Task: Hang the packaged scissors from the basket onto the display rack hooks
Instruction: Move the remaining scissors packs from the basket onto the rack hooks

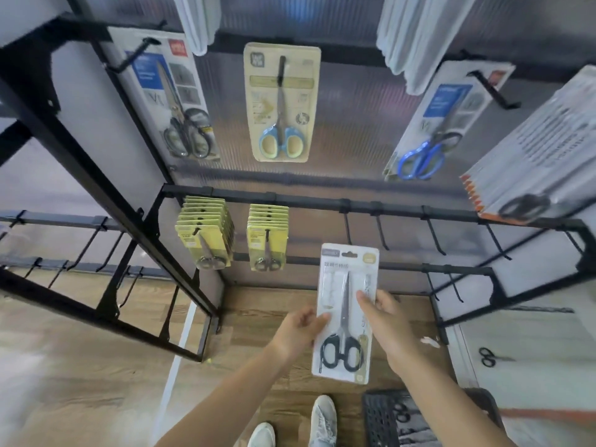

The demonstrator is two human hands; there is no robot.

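Note:
I hold one white package of black-handled scissors (346,312) upright in front of the display rack (322,204). My left hand (298,330) pinches its left edge, and my right hand (385,321) grips its right side with the thumb across the front. The package's hang hole sits just below and left of several bare black hooks (380,233) on the middle rail. The dark basket (377,417) stands on the floor at the lower right, with more scissor packs inside it.
Two stacks of yellow scissor packs (206,237) hang left on the same rail. Larger packs hang on the upper row (280,101). A second rack (80,253) with bare hooks stands at left. My shoes (322,417) are on the wooden floor.

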